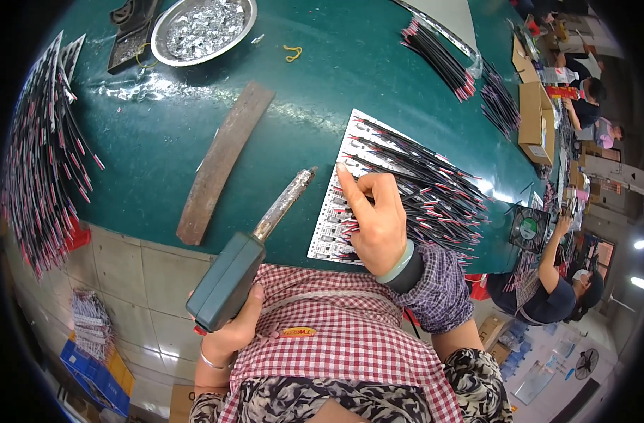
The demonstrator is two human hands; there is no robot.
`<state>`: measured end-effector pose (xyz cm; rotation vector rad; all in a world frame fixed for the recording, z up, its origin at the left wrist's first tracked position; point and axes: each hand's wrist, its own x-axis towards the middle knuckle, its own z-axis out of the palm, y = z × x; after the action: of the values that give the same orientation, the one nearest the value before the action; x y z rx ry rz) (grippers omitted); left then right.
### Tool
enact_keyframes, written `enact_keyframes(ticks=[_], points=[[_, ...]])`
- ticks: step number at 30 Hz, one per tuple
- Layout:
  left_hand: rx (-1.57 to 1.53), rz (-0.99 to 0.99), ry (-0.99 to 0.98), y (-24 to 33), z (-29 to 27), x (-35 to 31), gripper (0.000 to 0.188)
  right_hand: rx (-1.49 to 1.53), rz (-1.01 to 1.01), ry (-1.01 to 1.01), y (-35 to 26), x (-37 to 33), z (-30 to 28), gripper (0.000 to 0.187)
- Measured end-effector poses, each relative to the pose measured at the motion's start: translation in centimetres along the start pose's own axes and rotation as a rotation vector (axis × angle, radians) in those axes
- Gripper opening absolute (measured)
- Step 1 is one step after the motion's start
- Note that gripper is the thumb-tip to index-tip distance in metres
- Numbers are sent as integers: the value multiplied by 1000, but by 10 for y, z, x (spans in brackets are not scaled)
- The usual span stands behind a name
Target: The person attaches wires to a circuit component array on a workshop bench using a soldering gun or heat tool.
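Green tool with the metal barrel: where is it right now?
In the head view, the green tool is in the person's left grip, below and left of centre, its metal barrel reaching between the brown strip and the white board.

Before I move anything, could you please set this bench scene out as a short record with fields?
Left hand: grips a green hand tool
Tool direction: metal tip points away from the person, left of the board and apart from it
Right hand: over a white circuit board, index finger extended; fingertip contact unclear
Board load: many black wires with red and pale ends, reaching rightward
Left of tool: brown strip, lying flat
Far left: metal bowl of shiny scraps
Surface: green table
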<state>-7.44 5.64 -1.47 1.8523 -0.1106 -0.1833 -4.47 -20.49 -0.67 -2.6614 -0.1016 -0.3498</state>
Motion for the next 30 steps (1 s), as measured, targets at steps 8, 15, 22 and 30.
enact_keyframes(ticks=[8,15,22,30], points=[[-31,-8,-27,0,2,6,22,34,-87,31,3,-3,-3,59],[3,41,-117,3,3,9,23,19,-128,39,4,-3,-3,46],[54,-41,-193,8,1,11,22,19,-135,39,4,-1,-3,45],[61,-19,-150,-2,0,1,22,17,-135,45,5,-2,-2,42]])
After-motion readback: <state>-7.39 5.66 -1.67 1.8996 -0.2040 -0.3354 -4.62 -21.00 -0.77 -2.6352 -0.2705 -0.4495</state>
